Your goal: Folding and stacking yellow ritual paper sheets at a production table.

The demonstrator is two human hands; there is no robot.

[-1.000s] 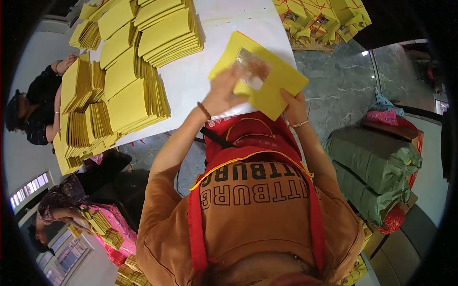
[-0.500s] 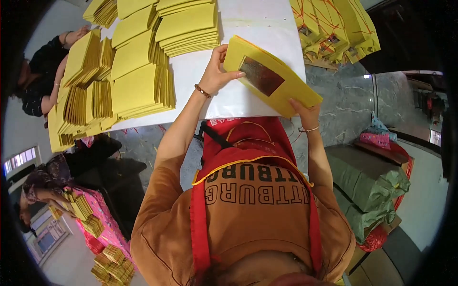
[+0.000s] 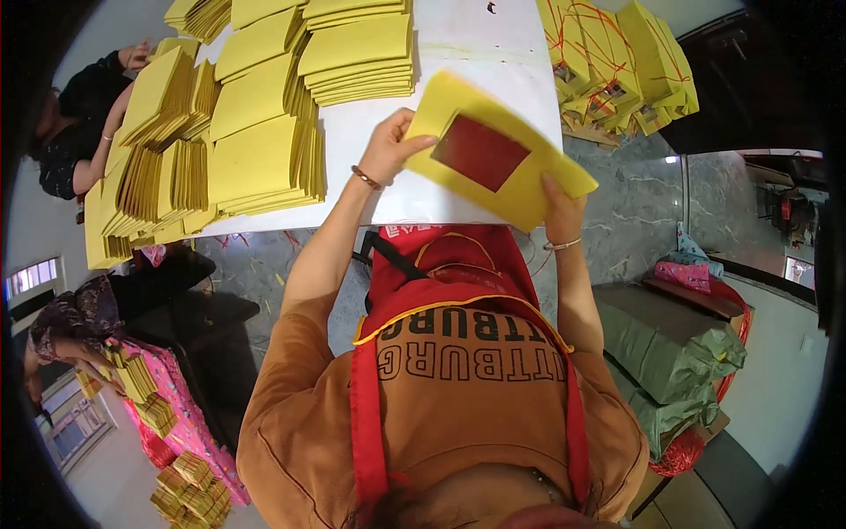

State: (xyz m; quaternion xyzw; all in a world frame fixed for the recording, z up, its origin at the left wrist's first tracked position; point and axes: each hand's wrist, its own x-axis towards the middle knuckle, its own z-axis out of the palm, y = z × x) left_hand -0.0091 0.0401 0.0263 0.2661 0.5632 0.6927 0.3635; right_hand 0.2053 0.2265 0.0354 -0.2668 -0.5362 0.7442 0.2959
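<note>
A flat yellow paper bag (image 3: 467,198) with a glossy dark red window panel in its face is held slanting over the near edge of the white table (image 3: 480,53). My left hand (image 3: 388,150) is closed on its left edge, the thumb lying on the front face and the fingers behind. At the lower right end, my right hand (image 3: 562,210) grips the bag with its thumb on the front; its other fingers are mostly hidden. To the left of my left hand stand stacks of similar flat yellow pieces (image 3: 256,167).
Yellow bags with red cords (image 3: 608,70) stand beyond the table's right side. A person in black (image 3: 84,145) is at the far left. Another person's hands (image 3: 97,366) are by small yellow bundles (image 3: 137,379) on a pink cloth. Green wrapped bales (image 3: 665,339) lie at right.
The bag has tilted so that its face shows more fully, and its window looks plain dark red instead of reflecting. Both hands keep their hold, with the left slightly lower.
</note>
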